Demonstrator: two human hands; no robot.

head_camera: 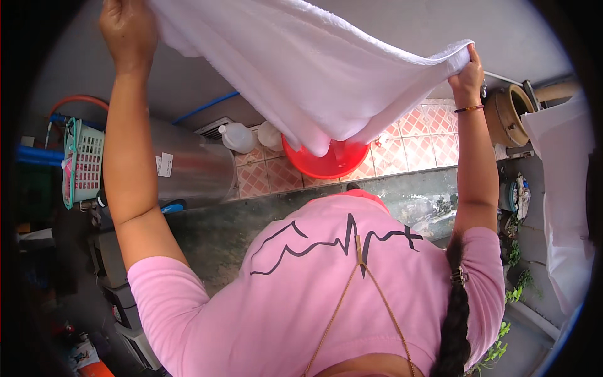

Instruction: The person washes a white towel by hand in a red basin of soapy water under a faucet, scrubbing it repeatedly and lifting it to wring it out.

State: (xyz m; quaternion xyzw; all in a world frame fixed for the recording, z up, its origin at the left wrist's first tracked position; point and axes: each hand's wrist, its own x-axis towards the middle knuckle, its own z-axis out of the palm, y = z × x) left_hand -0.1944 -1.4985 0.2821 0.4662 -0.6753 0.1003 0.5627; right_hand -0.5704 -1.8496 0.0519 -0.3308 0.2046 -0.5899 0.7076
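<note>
A white towel (320, 70) hangs stretched between my two hands in the upper part of the head view. My left hand (129, 33), at the upper left, is raised by the towel's corner; its fingertips are cut off by the frame's top edge. On the upper right, my right hand (467, 73) grips the other corner, thumb upward, with a thin dark band at the wrist. The towel's lower folds hang over a red plastic basin (330, 167) on the tiled floor and hide part of it.
A large metal drum (193, 165) stands at the left beside a plastic basket (88, 160). Translucent plastic jugs (238, 137) stand near the basin. A brown clay pot (506, 115) is at the right, near a hanging white sheet (560, 188) and green plants (516, 292).
</note>
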